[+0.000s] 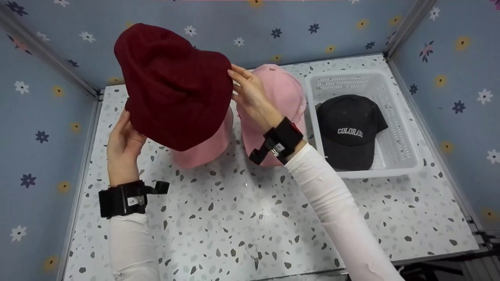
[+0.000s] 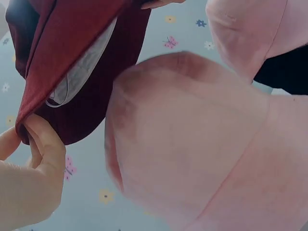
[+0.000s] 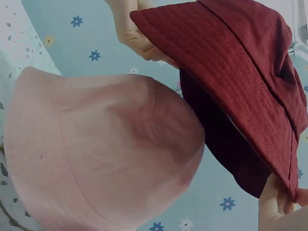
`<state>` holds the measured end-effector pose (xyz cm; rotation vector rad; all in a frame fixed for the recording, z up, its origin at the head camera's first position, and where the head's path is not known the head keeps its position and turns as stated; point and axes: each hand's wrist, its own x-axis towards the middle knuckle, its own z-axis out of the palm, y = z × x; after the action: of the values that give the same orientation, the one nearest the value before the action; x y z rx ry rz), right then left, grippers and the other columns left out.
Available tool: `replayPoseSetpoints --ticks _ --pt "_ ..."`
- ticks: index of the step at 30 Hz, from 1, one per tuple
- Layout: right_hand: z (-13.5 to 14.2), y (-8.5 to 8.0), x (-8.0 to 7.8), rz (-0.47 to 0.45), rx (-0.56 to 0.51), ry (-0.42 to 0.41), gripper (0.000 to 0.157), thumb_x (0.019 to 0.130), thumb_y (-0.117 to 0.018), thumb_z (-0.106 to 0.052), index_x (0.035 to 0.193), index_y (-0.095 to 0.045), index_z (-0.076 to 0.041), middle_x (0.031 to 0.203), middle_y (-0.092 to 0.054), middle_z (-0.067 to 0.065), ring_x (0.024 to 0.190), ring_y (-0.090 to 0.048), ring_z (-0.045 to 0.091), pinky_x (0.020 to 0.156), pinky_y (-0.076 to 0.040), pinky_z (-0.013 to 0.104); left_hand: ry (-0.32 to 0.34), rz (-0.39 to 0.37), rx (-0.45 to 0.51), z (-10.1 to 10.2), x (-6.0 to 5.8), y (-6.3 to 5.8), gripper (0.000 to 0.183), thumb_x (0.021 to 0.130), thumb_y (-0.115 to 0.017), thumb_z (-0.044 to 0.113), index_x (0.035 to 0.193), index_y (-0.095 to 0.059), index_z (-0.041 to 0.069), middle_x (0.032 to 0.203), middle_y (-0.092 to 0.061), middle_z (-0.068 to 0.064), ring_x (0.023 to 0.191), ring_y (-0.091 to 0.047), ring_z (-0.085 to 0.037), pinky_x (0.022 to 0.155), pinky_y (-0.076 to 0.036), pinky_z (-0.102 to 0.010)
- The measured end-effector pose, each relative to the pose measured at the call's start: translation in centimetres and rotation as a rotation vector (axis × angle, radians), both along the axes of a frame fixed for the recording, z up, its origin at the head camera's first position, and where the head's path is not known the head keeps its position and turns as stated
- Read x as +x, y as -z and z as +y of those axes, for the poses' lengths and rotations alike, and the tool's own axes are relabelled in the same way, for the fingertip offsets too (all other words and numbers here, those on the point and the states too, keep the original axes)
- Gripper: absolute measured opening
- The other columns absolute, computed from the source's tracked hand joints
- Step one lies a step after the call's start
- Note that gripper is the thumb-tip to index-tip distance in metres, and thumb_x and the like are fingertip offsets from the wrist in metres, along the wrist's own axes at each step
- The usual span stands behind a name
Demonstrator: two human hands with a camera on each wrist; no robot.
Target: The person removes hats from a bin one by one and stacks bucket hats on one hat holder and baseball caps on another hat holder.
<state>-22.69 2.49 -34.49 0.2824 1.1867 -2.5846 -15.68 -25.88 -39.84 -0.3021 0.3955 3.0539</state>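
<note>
A dark red bucket hat (image 1: pixel 172 89) is held up by its brim between both hands, over a pink bucket hat (image 1: pixel 207 150). My left hand (image 1: pixel 124 144) pinches the brim at the left, with the thumb and fingers on either side of it in the left wrist view. On the opposite side, my right hand (image 1: pixel 252 93) pinches the brim edge. The white lining (image 2: pixel 84 72) shows inside the red hat. From the right wrist view, the pink bucket hat (image 3: pixel 110 149) stands crown up, just beneath the red one. The red hat hides part of it from above.
A pink cap (image 1: pixel 287 91) sits beside the pink bucket hat, under my right forearm. At the right stands a white plastic basket (image 1: pixel 402 132) holding a black cap (image 1: pixel 347 117) lettered in white. Flowered panels (image 1: pixel 297 35) enclose the speckled table (image 1: pixel 218 226) at the back and sides.
</note>
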Motion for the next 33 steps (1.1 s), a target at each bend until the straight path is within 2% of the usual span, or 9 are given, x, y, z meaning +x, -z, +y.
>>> replayPoseSetpoints --ticks 4,9,18,26,33 --pt "-0.1 0.7 0.0 -0.013 0.043 -0.015 0.029 0.089 -0.052 -0.009 0.118 -0.052 -0.004 0.097 -0.057 0.005 0.081 -0.056 0.018 0.066 -0.047 0.028 0.010 -0.005 0.015 -0.4 -0.3 0.4 0.043 0.088 -0.046 -0.003 0.129 -0.042 0.011 0.105 -0.056 -0.017 0.084 -0.057 -0.028 0.067 -0.046 -0.041" --pt "-0.8 1.9 0.0 -0.036 0.087 -0.029 0.028 0.089 -0.052 -0.010 0.116 -0.054 -0.006 0.092 -0.057 0.006 0.077 -0.056 0.018 0.064 -0.048 0.028 0.046 -0.020 0.036 -1.1 -0.5 1.0 0.050 0.089 -0.045 -0.003 0.134 -0.038 0.018 0.117 -0.053 -0.014 0.100 -0.054 -0.027 0.080 -0.045 -0.041" --pt "-2.4 3.7 -0.6 -0.105 0.147 -0.036 0.023 0.091 -0.050 -0.012 0.112 -0.052 -0.003 0.086 -0.055 0.004 0.071 -0.055 0.015 0.059 -0.046 0.025 0.025 -0.104 0.065 -1.9 -1.0 2.5 0.036 0.086 -0.051 -0.004 0.119 -0.053 0.012 0.105 -0.056 -0.015 0.087 -0.057 -0.027 0.072 -0.046 -0.041" --pt "-2.9 4.9 -0.6 -0.142 0.184 -0.024 0.019 0.091 -0.050 -0.013 0.108 -0.052 -0.005 0.081 -0.054 0.003 0.065 -0.053 0.013 0.054 -0.045 0.023 0.027 -0.128 0.087 -2.2 -1.2 3.8 0.033 0.086 -0.051 -0.004 0.115 -0.055 0.010 0.103 -0.055 -0.014 0.087 -0.056 -0.027 0.073 -0.045 -0.041" --pt "-3.6 5.3 -0.6 -0.192 0.209 -0.008 0.023 0.092 -0.048 -0.014 0.113 -0.050 -0.006 0.082 -0.054 0.003 0.064 -0.053 0.013 0.054 -0.044 0.023 0.008 -0.181 0.098 -2.2 -1.3 4.5 0.041 0.084 -0.053 -0.005 0.120 -0.049 0.015 0.103 -0.054 -0.012 0.087 -0.056 -0.026 0.073 -0.046 -0.040"
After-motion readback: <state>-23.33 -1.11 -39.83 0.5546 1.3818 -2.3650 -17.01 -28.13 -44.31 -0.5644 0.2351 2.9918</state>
